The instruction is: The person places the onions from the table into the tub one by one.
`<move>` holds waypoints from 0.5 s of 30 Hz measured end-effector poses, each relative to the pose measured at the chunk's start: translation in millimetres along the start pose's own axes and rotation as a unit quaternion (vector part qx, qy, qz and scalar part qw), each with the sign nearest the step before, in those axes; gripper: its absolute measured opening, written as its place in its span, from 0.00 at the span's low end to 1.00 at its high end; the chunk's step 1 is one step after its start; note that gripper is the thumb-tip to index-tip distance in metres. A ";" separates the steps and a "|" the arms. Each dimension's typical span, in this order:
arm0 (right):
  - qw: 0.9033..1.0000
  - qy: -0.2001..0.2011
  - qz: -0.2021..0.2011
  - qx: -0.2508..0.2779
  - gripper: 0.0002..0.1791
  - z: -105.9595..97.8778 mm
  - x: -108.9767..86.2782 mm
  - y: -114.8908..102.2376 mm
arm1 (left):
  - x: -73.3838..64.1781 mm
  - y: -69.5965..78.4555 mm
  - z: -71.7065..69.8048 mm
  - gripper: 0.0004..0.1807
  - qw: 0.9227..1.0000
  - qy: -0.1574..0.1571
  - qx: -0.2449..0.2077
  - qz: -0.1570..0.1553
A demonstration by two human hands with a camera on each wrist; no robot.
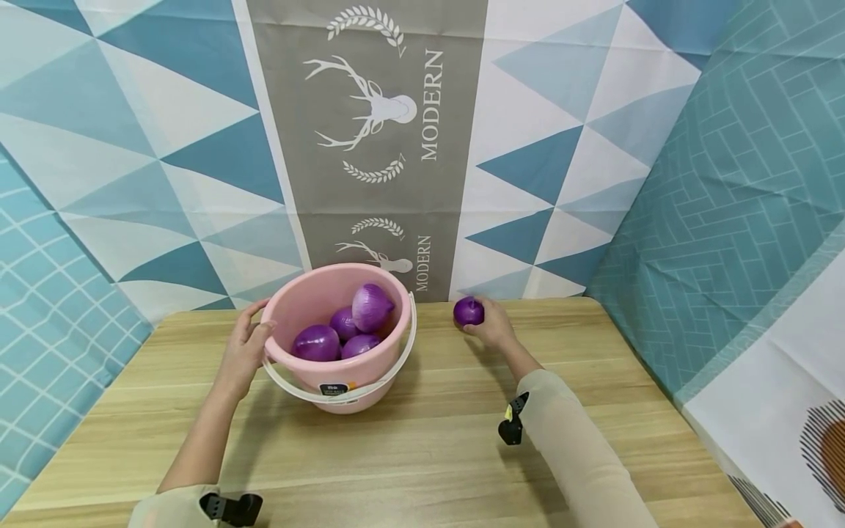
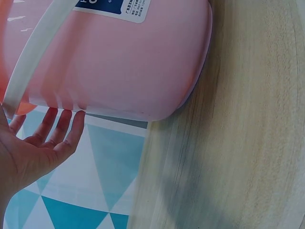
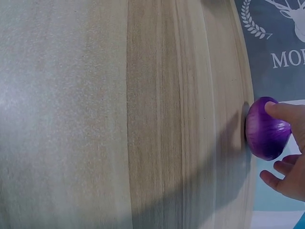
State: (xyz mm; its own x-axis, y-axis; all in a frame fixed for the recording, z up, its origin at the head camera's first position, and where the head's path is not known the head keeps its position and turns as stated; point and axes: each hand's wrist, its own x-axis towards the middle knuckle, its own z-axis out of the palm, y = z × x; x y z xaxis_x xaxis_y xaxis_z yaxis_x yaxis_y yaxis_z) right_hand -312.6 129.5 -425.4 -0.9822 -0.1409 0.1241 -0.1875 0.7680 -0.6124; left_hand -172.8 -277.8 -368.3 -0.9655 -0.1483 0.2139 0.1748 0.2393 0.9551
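Observation:
A pink bucket (image 1: 339, 378) with a white handle stands on the table, holding several purple onions (image 1: 317, 343). My left hand (image 1: 246, 352) holds its left side, the thumb at the rim; in the left wrist view, fingertips of the left hand (image 2: 40, 148) touch the outer wall. Over at the table's back edge, my right hand (image 1: 494, 323) grips a separate purple onion (image 1: 467, 312). The right wrist view has the thumb on top of this onion (image 3: 267, 131), while some fingers of the right hand (image 3: 290, 157) stand off it.
The wooden table (image 1: 436, 455) ends at a patterned cloth wall (image 1: 541, 147) behind the bucket. Tiled-pattern sheets (image 1: 739, 191) hang at both sides. The bucket's white handle (image 1: 343, 398) lies down across its front.

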 end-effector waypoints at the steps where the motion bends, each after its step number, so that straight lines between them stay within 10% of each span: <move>1: 1.000 0.003 -0.001 0.000 0.38 0.3 -0.1 0.0 | -0.1 0.0 0.1 0.26 1.000 0.000 0.002 0.000; 15: 0.999 0.034 0.027 0.031 0.33 7.6 -2.6 0.6 | 0.3 -0.2 0.1 0.26 1.000 -0.001 -0.011 -0.003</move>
State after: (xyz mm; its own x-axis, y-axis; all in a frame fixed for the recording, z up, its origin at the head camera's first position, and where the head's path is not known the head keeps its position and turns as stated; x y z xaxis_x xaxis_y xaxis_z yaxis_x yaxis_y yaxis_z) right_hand -310.3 125.5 -432.0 -0.9885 -0.0547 0.1411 -0.1358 0.7324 -0.6672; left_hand -173.1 -277.8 -368.4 -0.9671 -0.1470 0.2078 0.1735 0.2168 0.9607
